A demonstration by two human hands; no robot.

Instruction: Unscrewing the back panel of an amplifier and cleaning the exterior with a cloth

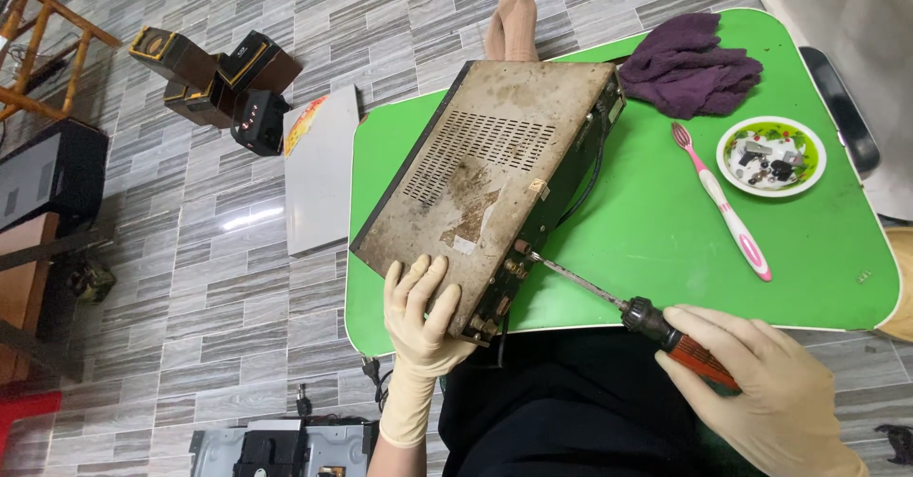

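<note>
The person sits at a low green surface (666, 239) with a rusty, stained metal device case (485, 168) propped on its edge, its vented panel facing up. The left hand (423, 311), gloved, presses flat against the near corner of the case, fingers spread rather than curled around anything, steadying it. The right hand (770, 391), also gloved, is wrapped tight round the red handle of a screwdriver (609, 298), whose tip meets a screw on the case's side edge, just beyond the left grip.

As far as I can judge, the unscrewing is partly along: a small green-rimmed dish (770, 156), well away past the right grip, already holds a few screws and small parts, while the cover of the case is still on and this side screw is still seated. Whether other screws remain I cannot tell.

Between the dish and the screwdriver lies a pink toothbrush (723, 206); a purple cloth (689, 63) sits at the far edge, beside the top of the case.
</note>
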